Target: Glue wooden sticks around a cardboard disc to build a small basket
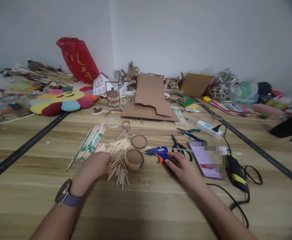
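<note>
Head camera view: a blue glue gun (pixel 158 152) is held by the right hand (pixel 182 165), its fingers closed around the handle close to the orange trigger, and its nozzle is pointed at the rim of a small round holder (pixel 133 165) walled partly with short sticks; whether rim and nozzle touch cannot be told. The left hand (pixel 96 163) is lowered at the loose sticks (pixel 118 171), its fingers curled and mostly hidden, so whether a stick is pinched cannot be seen. If the nozzle is hot, a burn could be caused should the left fingers be brought to the rim beside it. The light holder, steadied by neither hand, could be nudged or tipped by a push from the nozzle. Glue could be dripped onto the wooden table (pixel 106 213) or the nearby cardboard disc (pixel 139 142) if the trigger is squeezed too early. The pale glue stick (pixel 179 149) jutting from the gun's back lies across the view of the scissors (pixel 175 142) and could be snagged there if the gun is swung.
</note>
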Tool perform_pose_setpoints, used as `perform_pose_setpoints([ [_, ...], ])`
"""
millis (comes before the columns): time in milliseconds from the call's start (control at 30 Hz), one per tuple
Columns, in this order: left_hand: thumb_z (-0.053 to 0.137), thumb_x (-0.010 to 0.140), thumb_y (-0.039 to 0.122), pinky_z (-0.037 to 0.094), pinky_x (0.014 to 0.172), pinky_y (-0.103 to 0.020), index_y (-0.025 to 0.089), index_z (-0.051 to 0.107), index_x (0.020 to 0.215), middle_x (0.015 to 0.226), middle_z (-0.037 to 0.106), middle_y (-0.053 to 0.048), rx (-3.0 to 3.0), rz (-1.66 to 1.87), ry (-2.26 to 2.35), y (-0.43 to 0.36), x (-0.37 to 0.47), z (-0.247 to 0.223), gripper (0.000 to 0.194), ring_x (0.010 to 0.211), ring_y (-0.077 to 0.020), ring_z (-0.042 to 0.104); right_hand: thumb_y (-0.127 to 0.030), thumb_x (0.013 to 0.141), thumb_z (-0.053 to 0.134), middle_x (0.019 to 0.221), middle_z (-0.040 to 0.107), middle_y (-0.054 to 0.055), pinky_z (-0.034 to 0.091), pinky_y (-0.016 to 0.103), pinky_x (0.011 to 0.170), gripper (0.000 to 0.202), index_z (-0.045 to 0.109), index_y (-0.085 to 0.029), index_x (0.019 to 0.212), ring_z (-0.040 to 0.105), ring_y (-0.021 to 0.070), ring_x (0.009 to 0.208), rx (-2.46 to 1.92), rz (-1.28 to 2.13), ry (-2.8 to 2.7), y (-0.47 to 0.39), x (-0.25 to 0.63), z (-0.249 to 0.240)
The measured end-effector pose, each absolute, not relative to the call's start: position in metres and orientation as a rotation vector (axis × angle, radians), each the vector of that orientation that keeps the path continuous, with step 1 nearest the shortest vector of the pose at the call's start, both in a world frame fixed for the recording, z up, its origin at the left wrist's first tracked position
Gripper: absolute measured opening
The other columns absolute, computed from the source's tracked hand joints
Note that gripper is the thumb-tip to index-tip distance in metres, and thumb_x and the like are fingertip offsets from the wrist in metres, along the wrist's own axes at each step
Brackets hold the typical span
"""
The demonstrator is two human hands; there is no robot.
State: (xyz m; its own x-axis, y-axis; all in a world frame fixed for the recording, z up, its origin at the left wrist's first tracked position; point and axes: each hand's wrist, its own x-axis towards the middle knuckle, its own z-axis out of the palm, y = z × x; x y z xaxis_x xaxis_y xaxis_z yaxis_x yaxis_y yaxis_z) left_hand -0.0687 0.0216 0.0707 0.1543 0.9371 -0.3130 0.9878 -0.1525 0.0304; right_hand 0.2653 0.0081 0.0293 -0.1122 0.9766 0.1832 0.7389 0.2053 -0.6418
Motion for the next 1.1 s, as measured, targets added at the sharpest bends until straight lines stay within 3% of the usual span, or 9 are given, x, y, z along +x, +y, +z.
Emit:
perform_pose_setpoints([
  [200, 0.048, 0.077, 0.006, 0.037, 0.063, -0.029, 0.020, 0.060, 0.082, 0.080, 0.071, -0.006, 2.239, -0.020, 1.870, 0.024, -0.073, 0.071, 0.019, 0.076, -0.0229, 0.065, -0.031, 0.091, 0.055, 0.104, 0.074, 0.014, 0.049, 0.050, 0.091, 0.025, 0.072, -0.018, 0.103, 0.064, 0.0323, 0.102, -1.526, 0.131, -1.954, 0.006, 0.262, 0.032],
  [300, 0.048, 0.083, 0.014, 0.041, 0.065, -0.029, 0.022, 0.055, 0.083, 0.078, 0.067, -0.002, 2.152, 0.462, 1.820, 0.021, -0.065, 0.077, 0.010, 0.073, -0.0205, 0.063, -0.030, 0.092, 0.056, 0.098, 0.073, 0.012, 0.049, 0.046, 0.087, 0.021, 0.072, -0.019, 0.098, 0.064, 0.0300, 0.097, -1.393, 0.109, -1.957, 0.002, 0.256, 0.037],
  [400, 0.050, 0.089, 0.031, 0.046, 0.062, -0.027, 0.023, 0.051, 0.086, 0.077, 0.065, 0.000, 1.866, 0.947, 1.431, 0.010, -0.047, 0.077, 0.009, 0.071, -0.0182, 0.064, -0.029, 0.093, 0.055, 0.092, 0.071, 0.009, 0.052, 0.037, 0.080, 0.019, 0.071, -0.021, 0.100, 0.065, 0.0239, 0.088, -1.220, 0.356, -1.979, -0.004, 0.240, 0.044],
  [567, 0.060, 0.088, 0.050, 0.046, 0.046, -0.022, 0.023, 0.047, 0.084, 0.075, 0.059, 0.003, 1.475, 0.985, 0.878, -0.008, -0.014, 0.062, 0.030, 0.058, -0.0135, 0.062, -0.035, 0.092, 0.059, 0.090, 0.069, 0.004, 0.053, 0.029, 0.069, 0.028, 0.065, -0.023, 0.117, 0.065, 0.0181, 0.078, -0.989, 1.047, -1.844, -0.014, 0.198, 0.056],
  [733, 0.068, 0.083, 0.052, 0.048, 0.050, -0.022, 0.022, 0.046, 0.078, 0.067, 0.059, 0.004, 1.402, 0.992, 0.823, -0.009, -0.004, 0.051, 0.038, 0.056, -0.0120, 0.058, -0.040, 0.089, 0.065, 0.077, 0.063, 0.001, 0.050, 0.028, 0.067, 0.019, 0.069, -0.022, 0.085, 0.062, 0.0163, 0.071, -0.937, 1.179, -1.704, -0.009, 0.174, 0.056],
  [833, 0.067, 0.084, 0.050, 0.048, 0.053, -0.024, 0.022, 0.047, 0.080, 0.066, 0.061, 0.004, 1.457, 0.977, 0.904, -0.007, -0.005, 0.050, 0.034, 0.058, -0.0145, 0.061, -0.041, 0.086, 0.068, 0.075, 0.062, 0.000, 0.049, 0.027, 0.065, 0.021, 0.065, -0.021, 0.082, 0.061, 0.0154, 0.068, -0.956, 1.197, -1.647, -0.002, 0.176, 0.051],
  [900, 0.065, 0.085, 0.046, 0.051, 0.060, -0.028, 0.022, 0.052, 0.083, 0.073, 0.064, 0.001, 1.605, 1.027, 1.055, -0.004, -0.009, 0.050, 0.027, 0.065, -0.0170, 0.063, -0.040, 0.087, 0.066, 0.071, 0.061, -0.001, 0.046, 0.025, 0.061, 0.019, 0.064, -0.021, 0.083, 0.058, 0.0145, 0.065, -0.993, 1.208, -1.689, 0.003, 0.181, 0.047],
  [1000, 0.062, 0.087, 0.042, 0.054, 0.083, -0.040, 0.021, 0.060, 0.093, 0.094, 0.068, -0.006, 1.926, 1.143, 1.306, 0.003, -0.017, 0.047, 0.022, 0.090, -0.0246, 0.066, -0.031, 0.088, 0.063, 0.070, 0.061, -0.001, 0.043, 0.024, 0.059, 0.013, 0.064, -0.020, 0.080, 0.055, 0.0139, 0.064, -1.078, 1.079, -1.837, 0.011, 0.189, 0.042],
  [1100, 0.071, 0.081, 0.050, 0.043, 0.107, -0.051, 0.019, 0.059, 0.115, 0.124, 0.063, -0.015, 2.132, 1.119, 1.319, 0.013, -0.025, 0.037, 0.047, 0.123, -0.0338, 0.055, -0.018, 0.087, 0.059, 0.074, 0.063, 0.001, 0.043, 0.026, 0.063, 0.011, 0.065, -0.020, 0.078, 0.057, 0.0157, 0.070, -1.090, 0.899, -2.047, 0.016, 0.195, 0.036],
])
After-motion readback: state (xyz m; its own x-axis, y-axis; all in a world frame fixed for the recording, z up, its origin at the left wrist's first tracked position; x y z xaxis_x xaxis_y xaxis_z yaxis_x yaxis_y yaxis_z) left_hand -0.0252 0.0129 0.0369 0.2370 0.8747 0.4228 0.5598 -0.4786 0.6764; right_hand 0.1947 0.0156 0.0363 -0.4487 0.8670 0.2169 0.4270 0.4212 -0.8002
